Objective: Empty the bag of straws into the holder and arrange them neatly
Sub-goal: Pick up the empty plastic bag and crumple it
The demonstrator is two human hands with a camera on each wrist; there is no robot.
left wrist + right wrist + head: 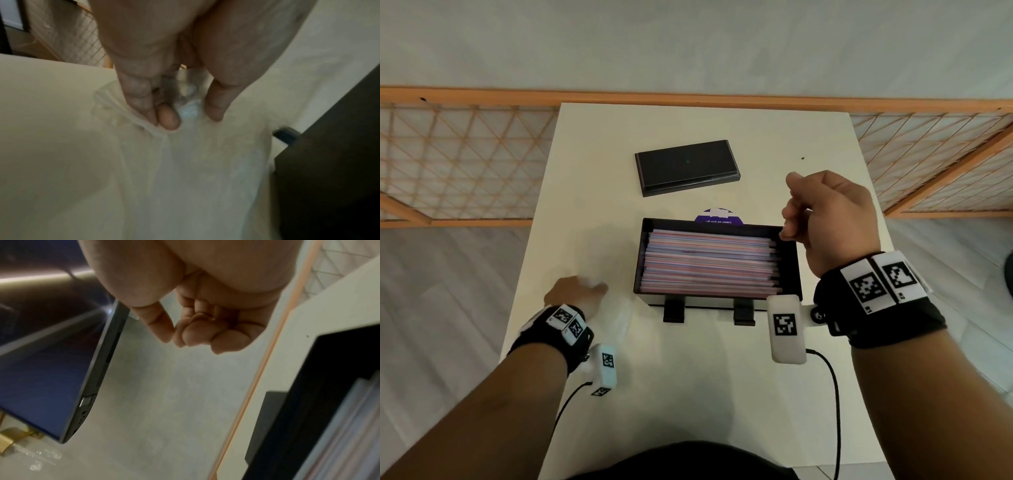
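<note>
Lying lengthwise in one black open-topped holder (789,260), the straws (709,265) are forming a level, tightly packed layer of pink, white and pale blue stripes, too many and too blurred to count, with their ends lining up near the holder's left and right walls. The holder is standing at the middle of the white bench (688,377) on two black feet. One clear, crumpled bag (191,170) is lying flat on the bench just left of the holder, looking empty; the left hand (575,291) is pinching its gathered end between thumb and fingers (168,119). The right hand (825,219) is hovering above the holder's right end, its fingers curling inward to meet the thumb and gripping nothing. One black rectangular lid (686,166) is resting farther back on the bench, well apart from the holder, and one purple round label (719,216) is showing just behind the holder's rear wall.
</note>
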